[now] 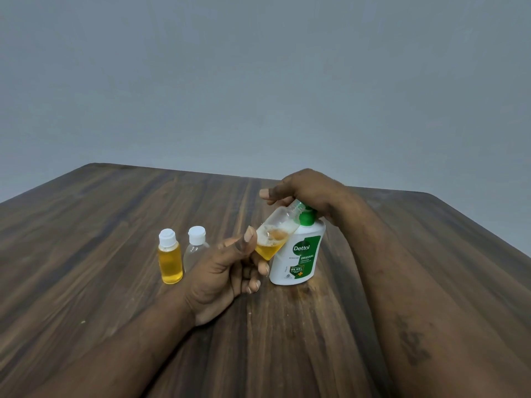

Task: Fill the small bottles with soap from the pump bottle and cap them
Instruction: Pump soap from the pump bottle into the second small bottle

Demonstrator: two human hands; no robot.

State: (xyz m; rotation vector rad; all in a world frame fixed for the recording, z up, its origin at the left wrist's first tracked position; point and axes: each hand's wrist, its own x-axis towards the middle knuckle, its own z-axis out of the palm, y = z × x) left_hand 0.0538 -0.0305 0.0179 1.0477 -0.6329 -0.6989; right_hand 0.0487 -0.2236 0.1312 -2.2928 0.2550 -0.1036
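A dark wood-grain bench (115, 225) meets a plain grey wall (258, 81). The pump bottle (298, 254) stands upright on it. The right hand (307, 191) covers its pump head, thumb straight; the other fingers are hidden, so their grip cannot be told. Just left of the pump bottle, the left hand (227, 271) grips a tilted, uncapped small bottle (275, 234), part filled, mouth at the spout. Further left stand a full capped bottle (170, 258) and an empty capped bottle (196, 248), partly behind that hand. The bench's far edge runs well behind the pump bottle.
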